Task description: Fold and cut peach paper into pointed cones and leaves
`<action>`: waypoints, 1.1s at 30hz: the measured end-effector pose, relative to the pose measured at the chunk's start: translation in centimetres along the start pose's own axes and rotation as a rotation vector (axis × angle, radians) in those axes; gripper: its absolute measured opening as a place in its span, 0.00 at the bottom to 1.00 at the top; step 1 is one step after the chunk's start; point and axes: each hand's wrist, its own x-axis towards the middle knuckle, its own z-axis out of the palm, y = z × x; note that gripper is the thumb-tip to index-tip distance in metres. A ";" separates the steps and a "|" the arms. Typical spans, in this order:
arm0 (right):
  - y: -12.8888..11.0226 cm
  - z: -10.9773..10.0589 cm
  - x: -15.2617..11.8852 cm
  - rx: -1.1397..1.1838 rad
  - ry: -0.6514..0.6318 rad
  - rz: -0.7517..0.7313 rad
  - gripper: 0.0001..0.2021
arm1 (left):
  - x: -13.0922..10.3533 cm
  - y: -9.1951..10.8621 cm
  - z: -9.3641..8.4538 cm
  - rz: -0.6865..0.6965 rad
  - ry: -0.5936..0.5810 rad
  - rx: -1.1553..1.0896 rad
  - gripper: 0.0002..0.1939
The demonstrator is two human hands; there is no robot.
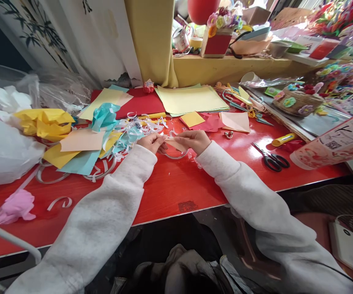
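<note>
Both hands meet over the middle of the red table, holding a small peach-coloured piece of paper (175,143) between them. My left hand (152,143) pinches its left end, partly hiding it. At the other end, the fingers of my right hand (194,141) are closed on the same piece. Just below the paper lies a clear ring (178,156), flat on the table. White and blue paper scraps (133,134) are heaped beside my left hand. Beyond the hands are a yellow paper square (192,119) and a pale peach sheet (235,121).
Black-handled scissors (272,160), a yellow tube (284,139) and a large tilted cup (329,143) are at the right. Larger yellow sheets (191,99) lie at the back. Crumpled yellow paper (46,123) and a white plastic bag (5,143) fill the left. The table's front edge runs beneath my forearms.
</note>
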 end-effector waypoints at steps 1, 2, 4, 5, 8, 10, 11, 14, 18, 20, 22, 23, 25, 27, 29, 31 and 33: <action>0.1 0.0 0.0 -0.009 -0.001 -0.008 0.17 | 0.0 -0.1 0.0 -0.002 -0.001 -0.005 0.17; 0.1 0.0 0.1 -0.019 -0.001 -0.016 0.17 | 0.0 -0.1 0.1 -0.004 -0.002 -0.010 0.17; 0.2 0.1 0.1 -0.041 0.003 -0.027 0.17 | 0.0 -0.2 0.1 -0.003 -0.001 -0.018 0.17; 0.2 0.1 0.1 -0.054 0.005 -0.031 0.17 | -0.1 -0.3 0.2 -0.001 0.002 -0.022 0.16; 0.2 0.2 0.0 -0.090 0.010 -0.036 0.17 | -0.1 -0.2 0.1 -0.012 -0.006 -0.042 0.15; 0.3 0.2 0.0 -0.111 0.014 -0.043 0.17 | -0.1 -0.1 0.0 -0.051 -0.033 -0.087 0.15; 0.3 0.1 0.0 -0.121 0.018 -0.046 0.17 | -0.1 0.0 0.0 -0.076 -0.043 -0.121 0.16; 0.4 0.1 0.1 -0.134 0.030 -0.047 0.18 | 0.0 0.3 -0.2 -0.144 -0.016 -0.195 0.18; 0.4 0.0 0.1 -0.130 0.039 -0.046 0.18 | 0.2 0.2 -0.4 -0.136 0.020 -0.118 0.19; 0.4 0.1 0.1 -0.128 0.042 -0.046 0.18 | 0.2 0.0 -0.4 -0.096 0.007 -0.087 0.18; 0.3 0.1 0.0 -0.120 0.038 -0.039 0.17 | 0.2 -0.3 -0.4 -0.066 -0.006 -0.088 0.17; 0.2 0.1 0.0 -0.112 0.035 -0.032 0.17 | 0.2 -0.4 -0.4 -0.057 -0.013 -0.095 0.17; 0.2 0.1 0.0 -0.077 0.038 -0.006 0.16 | 0.3 -0.6 -0.3 -0.036 -0.018 -0.118 0.17; 0.3 0.1 0.1 -0.024 0.046 0.035 0.16 | 0.3 -0.6 -0.3 0.004 0.002 -0.140 0.17; 0.3 0.0 0.1 0.041 0.048 0.082 0.16 | 0.3 -0.6 -0.3 0.056 0.021 -0.145 0.17; 0.3 -0.1 0.2 0.112 0.046 0.124 0.16 | 0.3 -0.6 -0.4 0.096 0.014 -0.146 0.17; 0.2 -0.2 0.2 0.177 0.048 0.154 0.15 | 0.2 -0.5 -0.4 0.117 -0.004 -0.156 0.18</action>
